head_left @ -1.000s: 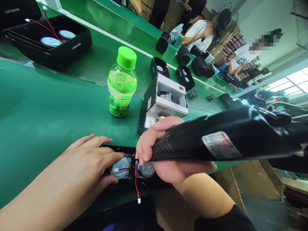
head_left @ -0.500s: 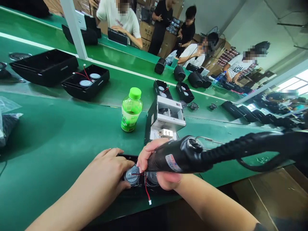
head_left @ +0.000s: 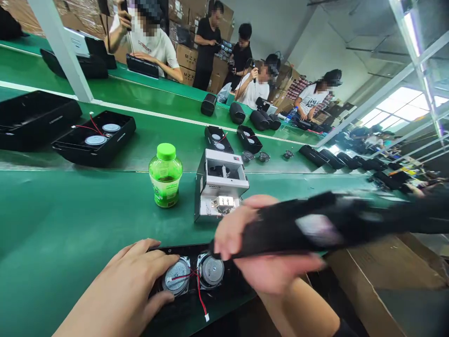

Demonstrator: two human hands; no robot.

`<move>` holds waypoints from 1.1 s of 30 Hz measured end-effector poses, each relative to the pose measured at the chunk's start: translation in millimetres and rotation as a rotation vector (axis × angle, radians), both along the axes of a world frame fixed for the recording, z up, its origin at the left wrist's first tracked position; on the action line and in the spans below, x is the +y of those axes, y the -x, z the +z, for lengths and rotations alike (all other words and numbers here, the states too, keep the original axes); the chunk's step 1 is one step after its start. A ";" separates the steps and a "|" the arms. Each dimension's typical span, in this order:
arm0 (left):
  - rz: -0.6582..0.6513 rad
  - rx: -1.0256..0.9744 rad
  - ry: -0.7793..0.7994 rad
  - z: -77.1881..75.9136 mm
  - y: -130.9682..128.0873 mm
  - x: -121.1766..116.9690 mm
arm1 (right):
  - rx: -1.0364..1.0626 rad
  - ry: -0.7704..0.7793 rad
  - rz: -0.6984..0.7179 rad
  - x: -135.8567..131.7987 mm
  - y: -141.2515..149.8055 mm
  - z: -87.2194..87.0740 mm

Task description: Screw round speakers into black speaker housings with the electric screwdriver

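Observation:
My right hand [head_left: 242, 243] is wrapped round a black electric screwdriver [head_left: 291, 229], blurred by motion. Its tip end lies near the right-hand speaker driver [head_left: 212, 271]; the bit itself cannot be made out. Beneath is a black speaker panel [head_left: 231, 285] lying on the green bench, with red and black wires [head_left: 199, 292] ending in a white plug [head_left: 206, 318]. With fingers over the far edge and thumb on the near side, my left hand [head_left: 140, 276] grips the panel around the left-hand driver [head_left: 177, 276]. Behind the screwdriver stands a silver and black screw feeder [head_left: 226, 173].
A green-capped bottle [head_left: 166, 178] stands left of the feeder. Black speaker housings [head_left: 94, 140] and loose drivers [head_left: 264, 157] sit along the bench. Across it, several people work, one in a white shirt [head_left: 147, 47]. A cardboard box [head_left: 393, 271] is at lower right.
The view has swung about. My right hand with the screwdriver has moved right relative to the panel, baring more of the right-hand driver. My left hand stays on the panel.

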State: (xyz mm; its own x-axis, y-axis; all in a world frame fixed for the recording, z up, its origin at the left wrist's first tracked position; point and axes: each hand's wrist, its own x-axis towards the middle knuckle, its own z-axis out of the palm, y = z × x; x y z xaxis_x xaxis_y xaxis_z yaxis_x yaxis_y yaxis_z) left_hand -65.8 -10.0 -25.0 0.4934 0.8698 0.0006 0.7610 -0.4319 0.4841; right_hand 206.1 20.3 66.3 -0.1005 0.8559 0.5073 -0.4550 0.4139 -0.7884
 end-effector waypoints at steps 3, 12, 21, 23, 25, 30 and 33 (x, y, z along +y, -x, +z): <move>0.008 0.007 -0.041 -12.0 6.3 -3.6 | -0.013 -0.073 -0.215 16.3 -22.3 37.6; -0.001 0.021 -0.147 -30.1 18.1 -8.8 | -0.176 -0.226 -0.315 78.1 -18.9 20.1; 0.006 -0.016 -0.115 -15.0 13.7 -5.7 | -0.103 -0.034 -0.379 69.4 -15.8 21.0; 0.006 -0.026 -0.079 -5.4 10.0 -5.4 | -0.078 0.008 -0.326 47.6 -21.9 29.4; 0.007 -0.019 -0.048 4.7 5.6 -4.6 | -0.071 0.057 -0.247 18.9 -29.3 41.8; -0.016 0.023 0.036 25.6 -2.9 1.5 | -0.208 0.114 -0.088 -43.8 -23.6 58.9; -0.031 0.042 0.054 32.7 -5.8 4.2 | -0.274 0.158 -0.058 -60.0 -0.7 44.7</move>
